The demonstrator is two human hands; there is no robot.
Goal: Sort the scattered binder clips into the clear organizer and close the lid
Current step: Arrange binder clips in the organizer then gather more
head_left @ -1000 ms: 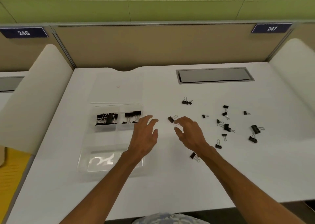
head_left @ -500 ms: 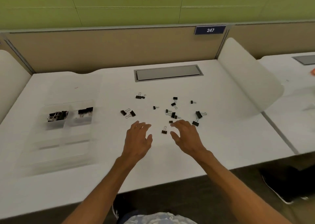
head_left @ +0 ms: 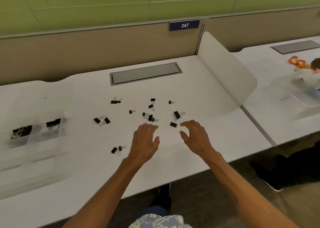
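Several black binder clips (head_left: 150,117) lie scattered over the middle of the white desk (head_left: 199,92). The clear organizer (head_left: 29,141) sits at the far left with its lid open, and black clips fill two of its back compartments (head_left: 21,131). My left hand (head_left: 145,141) hovers palm down with relaxed fingers just below the central cluster and holds nothing. My right hand (head_left: 195,137) is beside it, fingers spread and slightly bent, its fingertips close to a clip (head_left: 173,124). Two more clips (head_left: 116,149) lie left of my left hand.
A grey cable hatch (head_left: 145,73) is set into the back of the desk. A curved white divider (head_left: 225,75) closes off the right side. Beyond it, on the neighbouring desk, stands a clear container (head_left: 297,92) with colourful blurred items. Dark shoes show on the floor.
The view has swung right, so the organizer now sits at the far left. Both hands have moved from near the organizer to the scattered clips, still empty.
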